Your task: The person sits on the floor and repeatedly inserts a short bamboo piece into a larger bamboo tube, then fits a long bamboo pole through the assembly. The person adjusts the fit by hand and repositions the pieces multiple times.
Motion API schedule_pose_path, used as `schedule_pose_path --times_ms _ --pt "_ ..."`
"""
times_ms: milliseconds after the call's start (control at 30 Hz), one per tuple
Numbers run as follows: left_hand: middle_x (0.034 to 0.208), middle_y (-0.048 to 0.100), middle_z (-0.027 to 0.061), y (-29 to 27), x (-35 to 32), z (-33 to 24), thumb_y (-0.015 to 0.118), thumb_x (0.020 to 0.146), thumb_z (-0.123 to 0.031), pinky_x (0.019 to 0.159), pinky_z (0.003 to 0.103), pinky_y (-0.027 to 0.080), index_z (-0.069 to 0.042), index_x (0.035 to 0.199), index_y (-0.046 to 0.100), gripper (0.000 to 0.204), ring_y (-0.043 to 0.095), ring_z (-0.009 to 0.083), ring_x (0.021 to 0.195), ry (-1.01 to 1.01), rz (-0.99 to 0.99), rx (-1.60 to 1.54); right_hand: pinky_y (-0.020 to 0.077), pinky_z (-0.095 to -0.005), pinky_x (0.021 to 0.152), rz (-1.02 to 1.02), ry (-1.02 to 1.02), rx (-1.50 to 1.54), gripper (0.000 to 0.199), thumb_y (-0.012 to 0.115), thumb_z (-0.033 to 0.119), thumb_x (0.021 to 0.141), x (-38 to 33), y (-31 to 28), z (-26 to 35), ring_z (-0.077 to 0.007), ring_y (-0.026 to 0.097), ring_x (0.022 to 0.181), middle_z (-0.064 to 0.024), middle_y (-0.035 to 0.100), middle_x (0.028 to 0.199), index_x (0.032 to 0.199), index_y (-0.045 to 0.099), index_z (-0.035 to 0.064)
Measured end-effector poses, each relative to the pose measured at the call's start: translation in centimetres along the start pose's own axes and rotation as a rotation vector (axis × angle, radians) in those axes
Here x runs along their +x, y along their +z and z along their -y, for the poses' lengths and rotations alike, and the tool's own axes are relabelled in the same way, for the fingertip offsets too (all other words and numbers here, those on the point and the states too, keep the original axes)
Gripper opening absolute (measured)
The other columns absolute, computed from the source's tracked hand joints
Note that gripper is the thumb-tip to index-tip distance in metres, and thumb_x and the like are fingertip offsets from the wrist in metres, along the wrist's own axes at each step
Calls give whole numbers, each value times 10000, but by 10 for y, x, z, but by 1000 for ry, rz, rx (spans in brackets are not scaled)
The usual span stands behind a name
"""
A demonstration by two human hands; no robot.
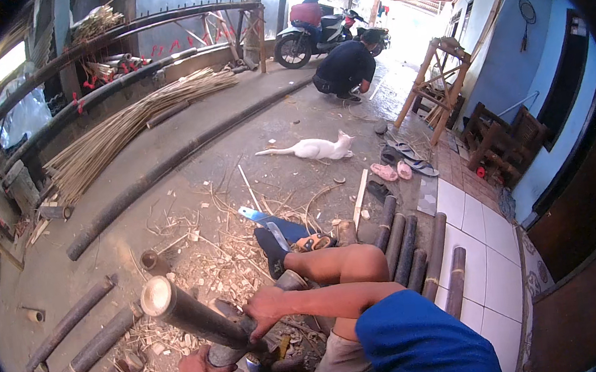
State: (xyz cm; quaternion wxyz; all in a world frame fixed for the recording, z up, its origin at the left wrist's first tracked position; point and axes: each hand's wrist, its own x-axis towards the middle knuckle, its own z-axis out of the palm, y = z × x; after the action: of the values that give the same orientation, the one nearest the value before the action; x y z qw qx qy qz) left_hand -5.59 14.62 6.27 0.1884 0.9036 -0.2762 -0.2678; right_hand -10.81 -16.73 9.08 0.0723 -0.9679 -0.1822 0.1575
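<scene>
A thick dark bamboo pole (184, 314) slants up to the left, its cut pale end facing me. My right hand (264, 311) is closed around it from above, near my bent knee (353, 264). Lower down, my left hand (199, 361) curls around the pole's underside, partly hidden by it. My foot in a dark sock (273, 252) rests on the floor just beyond. Shavings and bamboo offcuts (211, 260) lie around the pole.
Cut bamboo sections lie at the left (74, 333) and in a row at the right (410, 247). Farther off are a long pole (165, 169), a bundle of thin strips (132, 123), a white cat (316, 148), sandals (401, 168), a crouching person (345, 68) and a motorbike (311, 31).
</scene>
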Motion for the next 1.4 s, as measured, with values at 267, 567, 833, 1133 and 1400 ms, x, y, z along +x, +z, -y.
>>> schedule_pose_path --times_ms 267,567,833,1133,1400 --pt "1017 770 185 -46 -36 -17 947 536 -552 883 449 580 -134 1168 762 780 743 373 948 104 -115 -37 571 -517 653 -173 -43 19 952 629 906 679 -20 -51 19 -451 708 718 -235 705 737 796 704 -36" --pt "891 758 202 5 6 1 890 557 -672 813 497 569 -117 1113 730 802 737 401 857 27 -35 19 583 -521 693 -26 48 -14 982 604 916 697 7 14 -4 -446 722 786 -235 717 808 931 705 -33" --pt "864 759 167 -38 -27 -3 922 510 -643 816 476 566 -137 1121 765 808 731 377 847 122 -221 91 576 -507 666 -162 -36 19 991 607 912 695 -11 -42 13 -455 718 758 -247 708 787 882 688 -57" --pt "950 749 193 29 7 9 858 593 -700 858 487 562 -100 1125 725 813 721 403 930 132 -63 117 586 -521 752 -26 54 28 994 609 929 692 1 40 -2 -440 724 865 -226 727 930 1057 714 10" --pt "954 752 190 16 -9 23 857 515 -758 850 489 566 -136 1218 731 948 729 384 928 111 -71 156 570 -501 748 -79 26 70 961 623 892 715 -9 29 -1 -432 709 856 -223 709 934 983 667 -30"
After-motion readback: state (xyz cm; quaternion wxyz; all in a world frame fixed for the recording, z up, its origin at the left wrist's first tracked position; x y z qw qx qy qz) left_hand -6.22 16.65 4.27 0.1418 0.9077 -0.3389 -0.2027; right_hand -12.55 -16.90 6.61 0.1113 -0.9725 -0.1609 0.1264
